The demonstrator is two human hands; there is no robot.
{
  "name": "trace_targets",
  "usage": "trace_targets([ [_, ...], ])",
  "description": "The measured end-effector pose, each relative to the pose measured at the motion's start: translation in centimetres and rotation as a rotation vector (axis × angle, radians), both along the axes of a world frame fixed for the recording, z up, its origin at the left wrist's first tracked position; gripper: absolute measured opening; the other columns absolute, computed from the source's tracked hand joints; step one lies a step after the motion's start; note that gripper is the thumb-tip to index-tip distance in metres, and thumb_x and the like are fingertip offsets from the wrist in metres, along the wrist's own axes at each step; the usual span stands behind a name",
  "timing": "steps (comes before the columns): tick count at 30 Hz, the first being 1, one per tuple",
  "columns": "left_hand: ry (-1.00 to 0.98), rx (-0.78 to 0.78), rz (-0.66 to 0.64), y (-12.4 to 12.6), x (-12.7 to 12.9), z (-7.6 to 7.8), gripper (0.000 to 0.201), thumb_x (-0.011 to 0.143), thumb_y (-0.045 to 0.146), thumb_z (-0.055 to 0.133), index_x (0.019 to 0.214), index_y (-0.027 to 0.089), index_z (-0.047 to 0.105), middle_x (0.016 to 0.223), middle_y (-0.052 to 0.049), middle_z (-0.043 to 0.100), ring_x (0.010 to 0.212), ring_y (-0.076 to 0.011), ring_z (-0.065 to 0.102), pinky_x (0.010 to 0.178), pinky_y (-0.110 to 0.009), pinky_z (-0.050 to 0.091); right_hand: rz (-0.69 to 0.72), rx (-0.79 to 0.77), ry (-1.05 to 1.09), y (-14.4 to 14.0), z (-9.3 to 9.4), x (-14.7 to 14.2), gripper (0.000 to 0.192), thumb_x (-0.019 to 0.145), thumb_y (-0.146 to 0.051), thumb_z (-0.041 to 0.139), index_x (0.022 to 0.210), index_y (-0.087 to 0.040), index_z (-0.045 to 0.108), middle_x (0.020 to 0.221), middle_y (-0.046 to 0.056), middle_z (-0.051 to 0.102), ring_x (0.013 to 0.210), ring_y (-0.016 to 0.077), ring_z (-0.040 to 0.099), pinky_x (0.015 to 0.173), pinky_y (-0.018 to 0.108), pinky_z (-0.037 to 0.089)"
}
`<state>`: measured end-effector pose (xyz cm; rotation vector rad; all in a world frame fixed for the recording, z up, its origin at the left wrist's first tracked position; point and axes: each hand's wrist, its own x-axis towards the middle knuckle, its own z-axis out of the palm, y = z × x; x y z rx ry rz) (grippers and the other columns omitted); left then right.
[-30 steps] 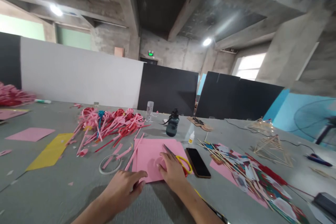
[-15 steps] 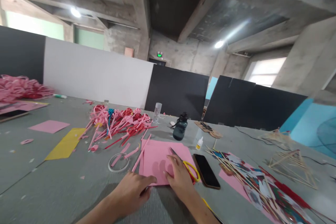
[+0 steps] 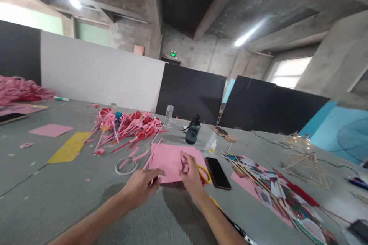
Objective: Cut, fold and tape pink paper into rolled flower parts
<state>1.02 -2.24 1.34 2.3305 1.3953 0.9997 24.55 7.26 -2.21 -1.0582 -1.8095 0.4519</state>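
The scissors [image 3: 209,176] crossed the right side of the pink paper [image 3: 166,160], long axis diagonal, tip pointing far-left. The dark bottle [image 3: 192,134] stood beyond, contents indiscernible. The scissors lay under the right hand [image 3: 191,172], half open, gripping nothing visible; the left hand [image 3: 142,185] curled over the paper's near-left edge, grip indeterminable.

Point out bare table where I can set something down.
Widest: the near-left tabletop, between the left arm, the tape ring and the yellow paper, barring tiny scraps. Smaller: this side of the phone, between the right arm and the cutouts, though something yellow and black lies along that arm. Crowded: around the pink paper, with strips and scissors close by.
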Motion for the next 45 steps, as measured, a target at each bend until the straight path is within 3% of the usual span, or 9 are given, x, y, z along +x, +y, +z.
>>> trace_targets([
  [6, -0.078, 0.117, 0.002, 1.0, 2.1, 2.6, 0.028, 0.096, 0.022, 0.046, 0.117, 0.024, 0.064, 0.097, -0.001, 0.071, 0.064, -0.0104, 0.057, 0.065, -0.024, 0.039, 0.006, -0.177, 0.351, 0.7, 0.4, 0.0, 0.061, 0.063, -0.016, 0.062, 0.124, -0.022, 0.057, 0.132, 0.01, 0.057, 0.105, 0.0222, 0.063, 0.101, 0.044, 0.049],
  [10, -0.225, 0.154, 0.06, 0.4, 3.2, 1.6, 0.026, 0.098, 0.022, 0.042, 0.118, 0.02, 0.059, 0.093, -0.003, 0.068, 0.066, -0.011, 0.057, 0.065, -0.023, 0.041, 0.043, -0.336, 0.584, 0.8, 0.8, -0.2, 0.057, 0.058, -0.02, 0.072, 0.113, -0.021, 0.059, 0.123, 0.011, 0.065, 0.105, 0.0239, 0.065, 0.098, 0.044, 0.051],
  [15, 0.048, 0.169, -0.22, -1.4, 3.7, 0.0, 0.028, 0.096, 0.022, 0.046, 0.121, 0.021, 0.06, 0.094, -0.003, 0.07, 0.071, -0.0133, 0.062, 0.069, -0.025, 0.041, 0.06, -0.455, 0.798, 0.5, 0.9, 0.0, 0.055, 0.062, -0.027, 0.081, 0.113, -0.024, 0.059, 0.102, 0.006, 0.073, 0.095, 0.0206, 0.071, 0.083, 0.037, 0.059],
  [20, 0.112, 0.033, -0.217, -1.2, 4.2, 0.5, 0.028, 0.097, 0.028, 0.051, 0.122, 0.024, 0.063, 0.099, -0.002, 0.073, 0.078, -0.0163, 0.065, 0.07, -0.026, 0.04, 0.089, -0.524, 1.015, 0.4, 1.0, 0.0, 0.046, 0.059, -0.022, 0.086, 0.098, -0.027, 0.062, 0.085, -0.001, 0.073, 0.082, 0.0164, 0.073, 0.073, 0.027, 0.062],
  [28, -0.044, -0.128, -0.116, 0.0, 3.9, 0.2, 0.033, 0.094, 0.026, 0.052, 0.122, 0.022, 0.069, 0.098, -0.004, 0.073, 0.077, -0.0165, 0.062, 0.068, -0.026, 0.039, 0.286, -0.74, 1.148, -1.2, 1.9, -0.9, 0.041, 0.059, -0.006, 0.085, 0.093, -0.024, 0.07, 0.084, -0.001, 0.075, 0.074, 0.014, 0.073, 0.067, 0.022, 0.062],
  [33, -0.274, -0.239, -0.139, 0.6, 4.0, -0.6, 0.037, 0.097, 0.041, 0.051, 0.122, 0.018, 0.066, 0.084, -0.003, 0.066, 0.069, -0.0141, 0.056, 0.062, -0.024, 0.039, 0.32, -0.75, 1.162, -2.0, 2.6, -1.6, 0.037, 0.06, -0.005, 0.084, 0.089, -0.022, 0.069, 0.078, -0.002, 0.074, 0.071, 0.0133, 0.072, 0.065, 0.022, 0.06],
  [38, -0.573, -0.351, -0.168, 1.0, 4.0, -1.2, 0.044, 0.095, 0.052, 0.052, 0.117, 0.015, 0.061, 0.086, -0.001, 0.058, 0.058, -0.0086, 0.05, 0.053, -0.021, 0.039, 0.358, -0.752, 1.157, -2.6, 3.1, -2.0, 0.036, 0.061, -0.008, 0.085, 0.089, -0.023, 0.068, 0.079, -0.002, 0.075, 0.073, 0.0149, 0.072, 0.07, 0.027, 0.06],
  [45, -0.708, -0.339, -0.138, 1.5, 4.0, -0.9, 0.045, 0.09, 0.054, 0.06, 0.107, 0.013, 0.06, 0.078, 0.001, 0.054, 0.053, -0.0066, 0.047, 0.049, -0.019, 0.039, 0.499, -0.766, 1.118, -3.9, 4.6, -2.4, 0.034, 0.062, -0.01, 0.086, 0.089, -0.022, 0.069, 0.086, -0.004, 0.075, 0.08, 0.0129, 0.07, 0.078, 0.025, 0.057],
])
